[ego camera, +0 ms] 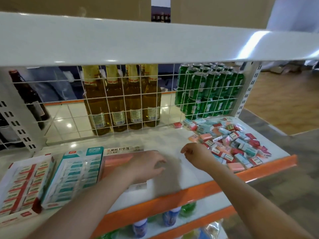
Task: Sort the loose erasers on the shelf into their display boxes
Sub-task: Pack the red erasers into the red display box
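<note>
A pile of loose erasers (pixel 231 144) in red, teal and salmon wrappers lies on the right part of the white shelf (pixel 165 140). Three display boxes stand at the left: a red-and-white one (pixel 22 183), a teal one (pixel 77 175) and a salmon one (pixel 115 163) with a Korean label. My left hand (pixel 146 166) hovers over the right end of the salmon box, fingers loosely curled, holding nothing that I can see. My right hand (pixel 196 156) hangs above the bare shelf just left of the pile, fingers curled downward and apparently empty.
A wire grid (pixel 120 100) backs the shelf, with amber bottles (pixel 120 100) and green cans (pixel 207 92) behind it. An upper shelf (pixel 138 42) overhangs. The orange front edge (pixel 207 187) runs below my arms, with more bottles on the lower shelf.
</note>
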